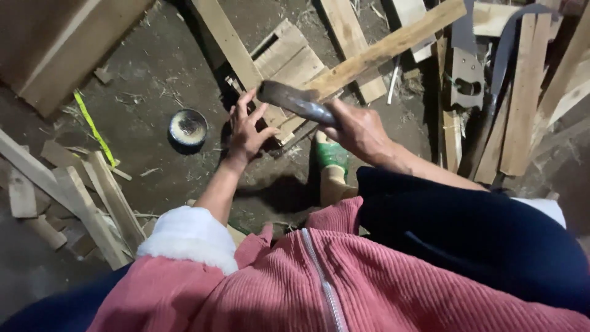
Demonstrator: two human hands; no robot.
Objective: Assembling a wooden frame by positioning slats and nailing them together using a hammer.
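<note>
Hammer (295, 101): dark, worn metal head, blurred, raised above a long pale wooden slat (393, 46) lying diagonally over a small slatted pallet piece (292, 58). Right hand (356, 130) was clenched around the hammer's handle. Left hand (247, 129) was released, fingers spread, resting on the wood near the slat's lower end. A small round tin (187, 128), dark rim with pale inside, sat on the dirt floor (153, 74) just left of the hands.

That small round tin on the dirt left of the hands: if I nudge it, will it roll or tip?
The round tin sits flat and low on the dirt floor, so it probably slides rather than tips. It looks small and shallow, likely light. Loose straw and grit around it may make it catch or skid unevenly.
</note>
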